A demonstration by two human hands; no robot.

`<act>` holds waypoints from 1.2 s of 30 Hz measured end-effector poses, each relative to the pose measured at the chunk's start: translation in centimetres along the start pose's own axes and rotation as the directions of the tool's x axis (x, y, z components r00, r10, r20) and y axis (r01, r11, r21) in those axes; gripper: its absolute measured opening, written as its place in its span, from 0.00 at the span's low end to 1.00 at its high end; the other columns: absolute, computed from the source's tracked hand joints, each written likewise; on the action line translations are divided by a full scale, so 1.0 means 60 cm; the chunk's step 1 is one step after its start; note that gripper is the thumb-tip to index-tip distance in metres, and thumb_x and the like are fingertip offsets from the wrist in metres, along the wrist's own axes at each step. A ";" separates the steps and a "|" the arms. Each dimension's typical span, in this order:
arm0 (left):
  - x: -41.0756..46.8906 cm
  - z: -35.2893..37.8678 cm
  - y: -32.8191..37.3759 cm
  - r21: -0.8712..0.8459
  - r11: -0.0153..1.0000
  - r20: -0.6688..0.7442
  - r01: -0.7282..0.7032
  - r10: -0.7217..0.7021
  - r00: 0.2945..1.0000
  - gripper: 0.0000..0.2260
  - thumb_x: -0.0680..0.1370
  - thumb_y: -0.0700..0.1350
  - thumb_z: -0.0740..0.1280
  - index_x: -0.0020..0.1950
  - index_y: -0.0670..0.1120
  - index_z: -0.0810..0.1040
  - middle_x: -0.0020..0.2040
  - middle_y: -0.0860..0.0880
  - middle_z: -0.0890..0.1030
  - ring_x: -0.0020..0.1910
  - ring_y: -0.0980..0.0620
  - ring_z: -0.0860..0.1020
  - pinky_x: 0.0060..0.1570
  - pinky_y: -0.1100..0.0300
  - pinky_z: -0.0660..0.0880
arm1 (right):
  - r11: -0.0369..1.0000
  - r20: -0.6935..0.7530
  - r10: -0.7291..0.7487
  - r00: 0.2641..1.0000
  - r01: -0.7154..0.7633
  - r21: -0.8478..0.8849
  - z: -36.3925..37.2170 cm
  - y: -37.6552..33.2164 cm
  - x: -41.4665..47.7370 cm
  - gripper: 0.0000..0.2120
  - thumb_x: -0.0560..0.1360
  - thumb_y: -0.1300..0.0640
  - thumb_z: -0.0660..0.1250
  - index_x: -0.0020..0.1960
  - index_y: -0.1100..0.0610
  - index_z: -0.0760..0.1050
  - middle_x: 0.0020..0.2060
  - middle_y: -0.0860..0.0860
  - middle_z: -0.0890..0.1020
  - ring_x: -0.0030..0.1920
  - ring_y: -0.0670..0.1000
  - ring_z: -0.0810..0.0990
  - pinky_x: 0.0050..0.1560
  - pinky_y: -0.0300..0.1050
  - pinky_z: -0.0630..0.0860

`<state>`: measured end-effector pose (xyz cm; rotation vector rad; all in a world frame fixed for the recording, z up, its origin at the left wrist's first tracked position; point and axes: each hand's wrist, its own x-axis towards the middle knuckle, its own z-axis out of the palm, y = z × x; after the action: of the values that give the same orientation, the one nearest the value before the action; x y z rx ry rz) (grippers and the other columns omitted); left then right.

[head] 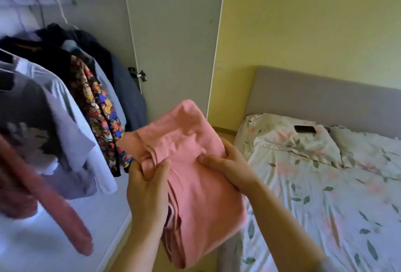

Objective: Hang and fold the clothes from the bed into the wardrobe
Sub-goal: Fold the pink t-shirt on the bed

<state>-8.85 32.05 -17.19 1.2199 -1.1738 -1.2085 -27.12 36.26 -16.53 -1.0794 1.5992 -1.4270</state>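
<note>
A folded pink garment [195, 185] is held in the air between the wardrobe and the bed. My left hand [147, 187] grips its left edge, thumb on top pinching a fold. My right hand [227, 167] grips its right side, thumb pressed on the top face and fingers under it. The open wardrobe [104, 15] is on the left, with several garments [65, 89] hanging from its rail. The bed [325, 185] with a floral sheet lies to the right.
The wardrobe door [173, 44] stands open behind the pink garment. A red-brown garment [50, 198] hangs blurred at the near left, over the pale wardrobe floor [54, 239]. A dark phone [304, 129] lies on a pillow [288, 139] by the grey headboard [325, 98].
</note>
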 end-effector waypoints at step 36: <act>0.289 0.041 0.166 0.023 0.938 -0.487 -0.346 0.313 0.816 0.11 0.76 0.43 0.70 0.56 0.55 0.78 0.47 0.60 0.83 0.48 0.62 0.80 0.45 0.68 0.73 | 0.945 0.528 -0.327 0.784 0.275 0.177 0.122 -0.192 0.424 0.24 0.65 0.51 0.77 0.60 0.47 0.77 0.53 0.44 0.85 0.54 0.46 0.83 0.53 0.43 0.80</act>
<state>-10.71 14.51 -7.46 1.1228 -0.9062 -0.6210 -28.87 9.61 -5.64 -1.5757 0.9632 -1.2059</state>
